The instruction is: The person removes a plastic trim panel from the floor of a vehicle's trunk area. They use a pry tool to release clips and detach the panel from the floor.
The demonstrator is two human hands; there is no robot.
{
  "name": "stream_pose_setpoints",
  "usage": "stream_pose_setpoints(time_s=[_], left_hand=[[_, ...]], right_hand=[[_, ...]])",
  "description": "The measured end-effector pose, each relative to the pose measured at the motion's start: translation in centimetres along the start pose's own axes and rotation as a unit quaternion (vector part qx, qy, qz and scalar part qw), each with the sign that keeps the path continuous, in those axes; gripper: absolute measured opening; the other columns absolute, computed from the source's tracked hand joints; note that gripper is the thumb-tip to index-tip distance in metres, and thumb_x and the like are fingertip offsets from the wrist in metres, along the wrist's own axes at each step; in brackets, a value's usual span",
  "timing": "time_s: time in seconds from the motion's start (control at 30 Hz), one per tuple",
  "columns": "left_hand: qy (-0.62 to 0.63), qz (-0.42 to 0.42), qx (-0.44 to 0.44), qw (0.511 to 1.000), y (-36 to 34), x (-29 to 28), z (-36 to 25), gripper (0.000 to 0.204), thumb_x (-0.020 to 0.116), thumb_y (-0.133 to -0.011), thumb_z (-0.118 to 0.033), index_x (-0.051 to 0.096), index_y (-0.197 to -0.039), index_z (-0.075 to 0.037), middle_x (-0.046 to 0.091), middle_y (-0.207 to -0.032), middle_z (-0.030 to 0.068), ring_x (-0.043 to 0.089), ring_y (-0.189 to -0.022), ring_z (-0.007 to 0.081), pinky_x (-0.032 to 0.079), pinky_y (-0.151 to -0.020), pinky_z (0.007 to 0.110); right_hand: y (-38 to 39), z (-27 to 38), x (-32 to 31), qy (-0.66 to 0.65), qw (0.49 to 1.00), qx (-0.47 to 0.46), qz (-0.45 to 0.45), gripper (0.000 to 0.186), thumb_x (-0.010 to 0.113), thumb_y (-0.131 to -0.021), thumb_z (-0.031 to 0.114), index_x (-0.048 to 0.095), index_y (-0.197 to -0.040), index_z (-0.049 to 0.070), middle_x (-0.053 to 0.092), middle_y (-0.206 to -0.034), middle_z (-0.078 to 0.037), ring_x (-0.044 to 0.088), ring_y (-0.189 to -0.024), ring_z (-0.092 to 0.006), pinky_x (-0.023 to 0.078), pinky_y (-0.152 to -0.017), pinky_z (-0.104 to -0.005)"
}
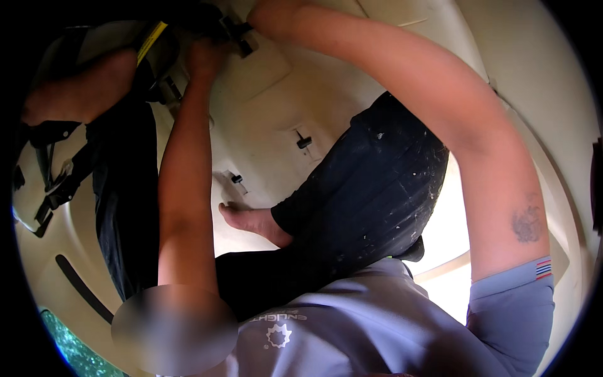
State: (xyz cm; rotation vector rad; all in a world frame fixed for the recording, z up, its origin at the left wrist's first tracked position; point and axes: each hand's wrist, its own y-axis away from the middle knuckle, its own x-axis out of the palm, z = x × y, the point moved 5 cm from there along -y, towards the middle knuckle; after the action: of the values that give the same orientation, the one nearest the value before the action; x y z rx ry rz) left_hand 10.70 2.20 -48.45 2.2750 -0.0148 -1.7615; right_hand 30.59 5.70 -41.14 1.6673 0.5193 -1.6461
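Pale panel point(267, 129) extended between forearms, open surface around middle, curved edges at right. Left hand point(206, 60) and right hand point(273, 19) were at far end, flanking dark fitting point(239, 36); grip of both could not be told. Small black clip point(304, 142) projected from open surface.

Blocky black fitting point(237, 39), tilted, near the top, left of centre

Left hand point(204, 60) and right hand point(269, 19) near a dark fitting point(237, 38) (dim, blurry) by a pale panel point(264, 116)
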Motion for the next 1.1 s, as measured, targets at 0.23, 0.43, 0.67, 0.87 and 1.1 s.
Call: stream_pose_setpoints(time_s=[0.23, 0.43, 0.67, 0.87, 1.1], left_hand=[[-0.049, 0.011, 0.021, 0.998, -0.2, -0.4, -1.0, 0.053, 0.077, -0.072, -0.052, 0.073, -0.098, -0.006, 0.071, -0.095, 0.0168, 0.069, -0.088, 0.0322, 0.054, -0.075, 0.041], [-0.045, -0.032, 0.044, 0.998, 0.3, -0.1, -1.2, 0.052, 0.077, -0.071, -0.051, 0.073, -0.092, -0.004, 0.072, -0.09, 0.0167, 0.07, -0.082, 0.0314, 0.054, -0.072, 0.041], [-0.061, -0.022, 0.044, 0.997, 0.3, -0.4, -1.2, 0.052, 0.077, -0.071, -0.051, 0.073, -0.09, -0.003, 0.071, -0.086, 0.0184, 0.069, -0.077, 0.032, 0.054, -0.069, 0.042], [-0.001, -0.018, 0.07, 0.997, -1.1, 0.4, 0.9, 0.057, 0.078, -0.068, -0.055, 0.073, -0.091, -0.003, 0.071, -0.088, 0.018, 0.07, -0.079, 0.0309, 0.054, -0.071, 0.042], [-0.055, 0.016, 0.06, 0.997, -1.2, 0.1, -0.2, 0.063, 0.078, -0.065, -0.061, 0.074, -0.095, -0.005, 0.072, -0.09, 0.0172, 0.07, -0.082, 0.0305, 0.055, -0.073, 0.041]], right_hand=[[1.9, -0.3, -2.4, -0.015, 0.989, 0.06, 0.137, 0.022, 0.059, -0.086, 0.017, 0.075, -0.097, 0.007, 0.073, -0.098, -0.013, 0.07, -0.093, -0.0306, 0.055, -0.075, -0.0416], [7.5, -3.8, -1.1, -0.161, 0.966, 0.18, 0.089, 0.024, 0.059, -0.086, 0.015, 0.073, -0.104, 0.007, 0.072, -0.101, -0.015, 0.069, -0.098, -0.0318, 0.055, -0.078, -0.0423], [12.5, 0.7, 1.2, -0.187, 0.962, 0.172, 0.105, 0.028, 0.049, -0.087, 0.006, 0.065, -0.11, 0.008, 0.069, -0.105, -0.017, 0.066, -0.099, -0.037, 0.054, -0.081, -0.0458], [8.9, 2.3, -1.5, -0.183, 0.977, 0.112, -0.015, 0.029, 0.053, -0.086, 0.008, 0.066, -0.112, 0.012, 0.069, -0.1, -0.017, 0.066, -0.096, -0.0373, 0.054, -0.08, -0.0474], [-0.1, 2.5, -0.9, 0.001, 0.997, 0.07, -0.027, 0.024, 0.064, -0.085, 0.026, 0.075, -0.099, 0.01, 0.073, -0.096, -0.012, 0.07, -0.092, -0.0287, 0.054, -0.078, -0.041]])
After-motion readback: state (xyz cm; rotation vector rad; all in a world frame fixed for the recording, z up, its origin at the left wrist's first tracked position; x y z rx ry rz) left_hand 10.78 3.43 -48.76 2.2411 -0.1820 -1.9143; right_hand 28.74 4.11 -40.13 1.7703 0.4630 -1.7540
